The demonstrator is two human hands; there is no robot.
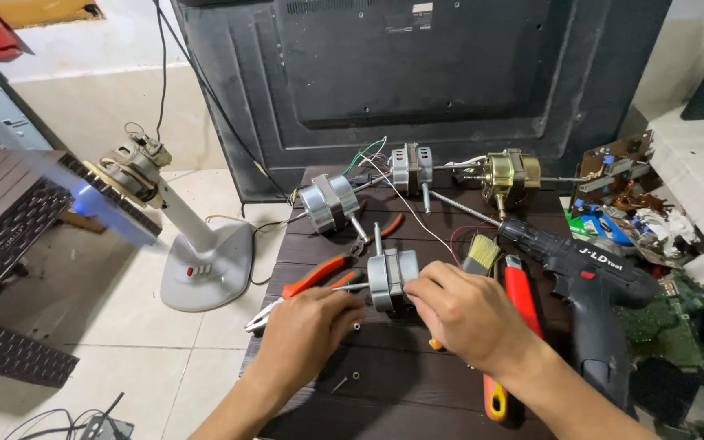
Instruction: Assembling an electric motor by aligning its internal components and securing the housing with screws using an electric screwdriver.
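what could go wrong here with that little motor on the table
1. Loose screws lie near the table's front edge; a nudge from the left hand might send them off.
2. The right hand steadies the small motor beside a black drill; a slip could knock it.

Small motor (391, 277) in the left hand (307, 326) and right hand (466, 314) looks like dull brushed metal. Worktop (393, 383) is dark slatted wood, pretty matt. Drill (588, 281) is matt black plastic, pliers (327, 273) have glossy orange handles.
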